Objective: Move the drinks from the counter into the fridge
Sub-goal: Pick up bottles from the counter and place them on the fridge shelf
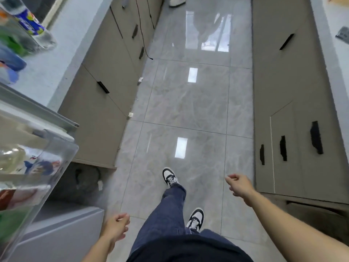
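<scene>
Head view looked down on a narrow kitchen aisle. Both hands held nothing: the left hand (118, 226) hung with its fingers loosely curled, and the right hand (238, 183) was stretched forward, its fingers also loosely bent and pinching nothing. Some drinks (28, 23) stood on the pale counter (56, 59) at the upper left, blurred, one with a blue and yellow label. At the lower left, the clear door shelf (62, 154) of the open fridge (62, 229) already held a bottle or two, seen only dimly through the plastic. So I judged the task as partly done, with several drinks left to carry. The floor (188, 110) was of glossy grey tiles that mirrored the ceiling lights, and beige cabinets (283, 91) with dark handles ran along both sides. Another person's shoe (176, 1) showed at the far end.
</scene>
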Available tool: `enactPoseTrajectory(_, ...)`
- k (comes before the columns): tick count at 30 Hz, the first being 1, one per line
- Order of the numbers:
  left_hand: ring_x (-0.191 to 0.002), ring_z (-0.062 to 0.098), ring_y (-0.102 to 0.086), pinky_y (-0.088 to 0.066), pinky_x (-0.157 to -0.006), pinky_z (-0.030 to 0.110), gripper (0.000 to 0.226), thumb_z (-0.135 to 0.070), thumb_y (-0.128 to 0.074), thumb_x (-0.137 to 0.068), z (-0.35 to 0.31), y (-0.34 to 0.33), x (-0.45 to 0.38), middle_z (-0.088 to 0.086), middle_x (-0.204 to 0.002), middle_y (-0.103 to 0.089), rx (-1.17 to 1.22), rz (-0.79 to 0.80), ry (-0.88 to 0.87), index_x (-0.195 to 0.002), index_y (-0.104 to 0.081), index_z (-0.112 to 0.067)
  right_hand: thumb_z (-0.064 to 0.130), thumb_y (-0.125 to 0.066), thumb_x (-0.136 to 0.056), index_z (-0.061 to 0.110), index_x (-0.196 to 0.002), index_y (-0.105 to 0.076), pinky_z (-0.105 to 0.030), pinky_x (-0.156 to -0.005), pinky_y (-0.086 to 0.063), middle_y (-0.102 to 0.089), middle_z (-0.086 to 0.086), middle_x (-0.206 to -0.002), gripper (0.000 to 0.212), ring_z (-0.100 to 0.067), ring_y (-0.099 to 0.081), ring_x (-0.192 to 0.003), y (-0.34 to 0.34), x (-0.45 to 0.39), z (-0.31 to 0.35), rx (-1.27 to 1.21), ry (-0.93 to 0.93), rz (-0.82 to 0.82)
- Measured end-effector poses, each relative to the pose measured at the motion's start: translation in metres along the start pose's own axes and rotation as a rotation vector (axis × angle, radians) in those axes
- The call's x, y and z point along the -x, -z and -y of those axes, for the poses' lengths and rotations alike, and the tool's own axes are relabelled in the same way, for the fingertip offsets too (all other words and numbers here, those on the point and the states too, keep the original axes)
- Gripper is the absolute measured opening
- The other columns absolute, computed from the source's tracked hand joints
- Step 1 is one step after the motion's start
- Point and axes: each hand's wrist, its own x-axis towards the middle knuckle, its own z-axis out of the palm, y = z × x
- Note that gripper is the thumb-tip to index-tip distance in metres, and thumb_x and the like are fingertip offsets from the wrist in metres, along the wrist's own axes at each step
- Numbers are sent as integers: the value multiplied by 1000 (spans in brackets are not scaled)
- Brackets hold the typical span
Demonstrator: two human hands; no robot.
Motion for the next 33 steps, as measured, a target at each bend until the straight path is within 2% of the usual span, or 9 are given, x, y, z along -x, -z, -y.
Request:
enactPoseTrajectory(7, -70, 24, -55, -45, -67, 30, 14, -19, -57, -97, -88, -3, -60, 14, -94, -68, 70, -17, 90, -101, -63, -7, 22, -64, -94, 10, -106, -64, -27, -56, -42, -61, -3, -82, 17, -20, -55, -66, -10, -74, 111, 163, 45, 45)
enactPoseTrajectory(10, -74, 25, -58, -47, -68, 31, 15, -22, -57, -97, -149, 0, -75, 14, -95, -69, 94, -36, 100, -99, -64, -9, 26, -64, -94, 13, -105, -65, -30, -66, -46, -65, -3, -89, 17, -18, -58, -76, -11, -91, 156, 254, 64, 51)
enactPoseTrajectory(16, -65, 18, -54, -43, -60, 26, 15, -23, -58, -94, -286, 21, -102, 5, -79, -65, 218, 15, -80, -88, -67, -13, 26, -66, -91, 12, -99, -67, -25, -60, -41, -65, -3, -82, 16, -20, -57, -74, -18, -137, 241, 356, 77, 88)
enactPoseTrajectory(19, -65, 16, -53, -42, -57, 23, 10, -21, -57, -95, -331, 28, -110, 3, -82, -65, 304, 5, -128, -94, -65, -15, 22, -68, -90, 10, -94, -68, -24, -54, -38, -64, -4, -75, 13, -20, -54, -63, -18, -163, 274, 429, 88, 118)
enactPoseTrajectory(22, -67, 17, -55, -43, -58, 23, 10, -20, -57, -97, -356, 31, -119, 5, -87, -67, 371, -30, -110, -101, -65, -15, 22, -67, -91, 4, -92, -69, -22, -51, -30, -57, -2, -68, 18, -17, -46, -56, -23, -197, 312, 524, 96, 160)
enactPoseTrajectory(24, -70, 17, -56, -44, -60, 24, 9, -22, -58, -96, -363, 34, -120, 4, -88, -67, 414, -72, -73, -99, -65, -17, 24, -68, -90, 6, -86, -71, -23, -51, -34, -59, -2, -66, 19, -19, -49, -58, -31, -218, 346, 596, 126, 190)
enactPoseTrajectory(27, -73, 20, -61, -48, -62, 27, 8, -24, -57, -95, -362, 33, -116, 3, -91, -69, 479, -176, 37, -92, -64, -23, 28, -70, -89, 11, -77, -71, -28, -65, -45, -67, -6, -69, 21, -20, -60, -69, -46, -249, 412, 718, 202, 231)
enactPoseTrajectory(29, -73, 22, -64, -49, -61, 28, 9, -24, -57, -94, -358, 29, -110, 5, -92, -71, 537, -234, 129, -95, -66, -22, 30, -69, -90, 11, -76, -71, -26, -70, -45, -67, -5, -68, 24, -21, -60, -69, -60, -268, 462, 767, 253, 263)
enactPoseTrajectory(33, -59, 23, -57, -41, -54, 25, 12, -21, -60, -94, -348, 11, -92, 11, -81, -70, 662, -313, 264, -96, -69, -14, 25, -63, -95, 7, -76, -66, -24, -54, -36, -51, -1, -55, 26, -20, -45, -56, -107, -298, 553, 816, 404, 387)
